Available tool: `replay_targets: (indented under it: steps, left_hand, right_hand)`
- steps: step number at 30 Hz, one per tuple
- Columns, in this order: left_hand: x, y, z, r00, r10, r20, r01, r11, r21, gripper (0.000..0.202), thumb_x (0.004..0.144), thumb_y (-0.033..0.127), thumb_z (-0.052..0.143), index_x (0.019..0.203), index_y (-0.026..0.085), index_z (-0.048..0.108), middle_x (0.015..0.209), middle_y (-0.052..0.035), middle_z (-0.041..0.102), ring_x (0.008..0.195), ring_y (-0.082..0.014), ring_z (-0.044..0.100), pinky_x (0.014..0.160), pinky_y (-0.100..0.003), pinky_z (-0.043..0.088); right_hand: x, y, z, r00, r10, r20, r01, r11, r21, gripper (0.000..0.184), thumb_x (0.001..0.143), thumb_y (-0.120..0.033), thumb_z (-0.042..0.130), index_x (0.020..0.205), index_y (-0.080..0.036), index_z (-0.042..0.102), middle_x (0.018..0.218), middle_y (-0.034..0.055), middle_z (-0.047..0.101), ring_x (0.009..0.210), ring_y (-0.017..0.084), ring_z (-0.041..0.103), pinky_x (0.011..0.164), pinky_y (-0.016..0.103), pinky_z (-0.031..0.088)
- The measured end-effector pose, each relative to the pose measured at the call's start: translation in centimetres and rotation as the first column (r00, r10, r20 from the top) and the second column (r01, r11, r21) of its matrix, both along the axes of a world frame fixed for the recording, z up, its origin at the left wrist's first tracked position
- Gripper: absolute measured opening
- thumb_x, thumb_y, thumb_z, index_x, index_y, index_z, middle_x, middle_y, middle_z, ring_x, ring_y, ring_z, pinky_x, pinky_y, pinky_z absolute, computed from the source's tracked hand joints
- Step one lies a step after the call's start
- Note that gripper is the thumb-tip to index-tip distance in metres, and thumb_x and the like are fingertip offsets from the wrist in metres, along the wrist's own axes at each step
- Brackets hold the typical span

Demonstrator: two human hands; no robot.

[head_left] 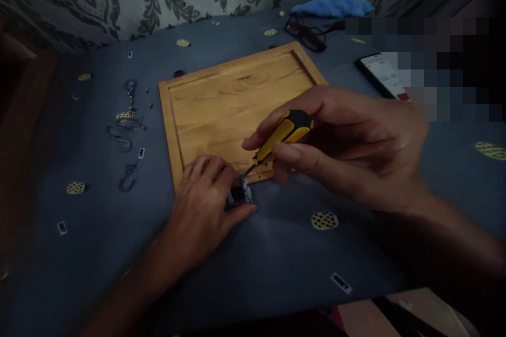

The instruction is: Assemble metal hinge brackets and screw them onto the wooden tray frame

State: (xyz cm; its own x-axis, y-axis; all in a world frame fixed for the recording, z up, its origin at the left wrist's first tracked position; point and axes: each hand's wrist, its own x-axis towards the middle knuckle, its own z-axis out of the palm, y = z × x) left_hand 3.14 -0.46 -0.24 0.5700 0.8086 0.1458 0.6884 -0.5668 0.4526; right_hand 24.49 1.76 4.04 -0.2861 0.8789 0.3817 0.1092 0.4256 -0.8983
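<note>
2-handed hold: right hand (356,142) pinching yellow-black screwdriver (281,134), tip slanted down to small metal part (247,190); left hand (201,205) pinching that between thumb and fingers beside wooden tray (169,126), seemingly steadying it.

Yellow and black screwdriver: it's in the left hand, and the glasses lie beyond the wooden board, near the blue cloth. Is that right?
Not quite. The head view shows the yellow and black screwdriver in the right hand, not the left hand. The glasses do lie beyond the wooden board, near the blue cloth.
</note>
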Motion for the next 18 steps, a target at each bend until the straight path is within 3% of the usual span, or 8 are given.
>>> replay_targets:
  steps: [5,18]
  left_hand:
    - [-0.02,-0.11,-0.06,1.000,-0.004,0.020,0.004,1.000,0.021,0.030,0.088,0.033,0.086,0.107,0.018,0.068,0.111,-0.0071,0.071,0.109,-0.0306,0.062,0.099,-0.050,0.051]
    - [0.01,0.03,-0.11,0.999,-0.017,0.029,0.016,0.999,0.044,0.028,0.087,0.032,0.086,0.102,0.015,0.070,0.109,-0.0099,0.071,0.105,-0.0317,0.062,0.093,-0.050,0.051]
  right_hand:
    - [-0.31,-0.58,-0.18,0.997,-0.075,-0.028,0.076,0.997,0.014,0.003,0.095,-0.024,0.076,0.097,-0.024,0.074,0.094,0.0005,0.077,0.075,0.016,0.077,0.048,0.024,0.061]
    - [-0.44,-0.69,-0.14,0.998,-0.057,0.008,0.057,0.997,0.048,0.004,0.094,-0.023,0.076,0.097,-0.026,0.074,0.096,0.0003,0.079,0.075,0.017,0.078,0.052,0.026,0.064]
